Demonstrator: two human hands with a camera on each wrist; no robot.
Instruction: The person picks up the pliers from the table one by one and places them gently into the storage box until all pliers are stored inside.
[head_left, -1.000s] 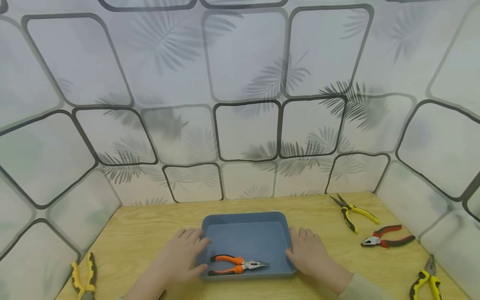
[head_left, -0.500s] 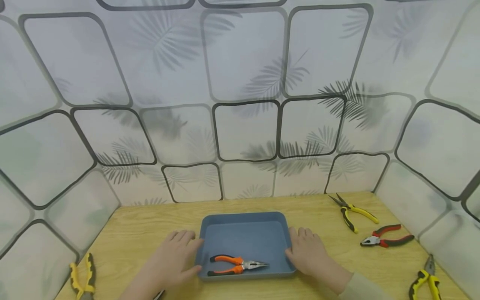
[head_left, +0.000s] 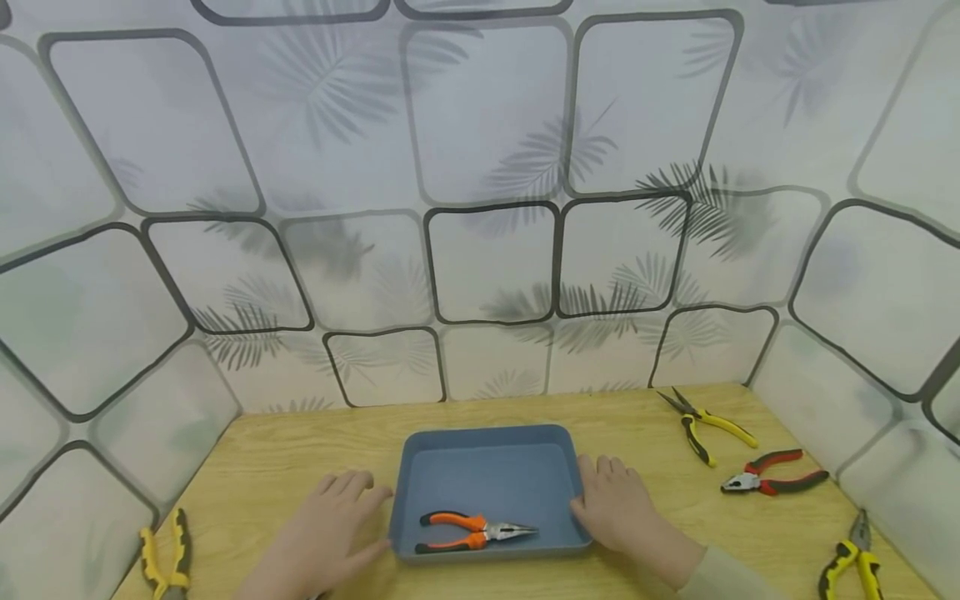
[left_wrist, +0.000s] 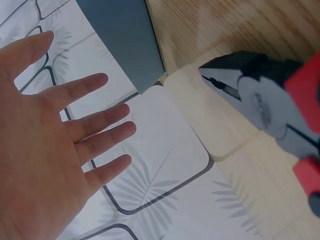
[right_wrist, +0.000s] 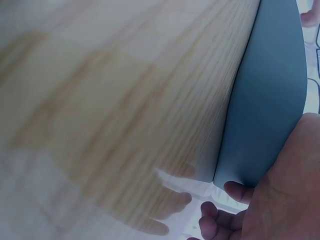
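Observation:
A blue tray point(head_left: 495, 467) lies on the wooden table. In it are needle-nose pliers point(head_left: 472, 531) with orange-and-black handles, near its front wall. To the tray's left, my left hand point(head_left: 330, 529) is apart from the rim, its fingers spread and holding nothing; the left wrist view shows the bare palm. On the opposite side, my right hand point(head_left: 618, 508) holds the tray's right wall, thumb at the rim and fingers along the outside. In the right wrist view, those fingers point(right_wrist: 237, 192) bend near the tray's end. Red-handled diagonal cutters point(left_wrist: 265, 100) lie close to my left wrist.
Yellow-and-black long-nose pliers point(head_left: 697, 421), red-and-black pliers point(head_left: 768, 475) and another yellow-and-black pair point(head_left: 853, 558) lie along the right side. Yellow-handled pliers point(head_left: 168, 554) sit at the front left. Patterned walls point(head_left: 495, 358) enclose the table point(head_left: 315, 442) at back and sides.
My left hand has come off the tray's left rim and moved left and slightly toward me. The right hand, tray and orange-handled pliers stay where they were.

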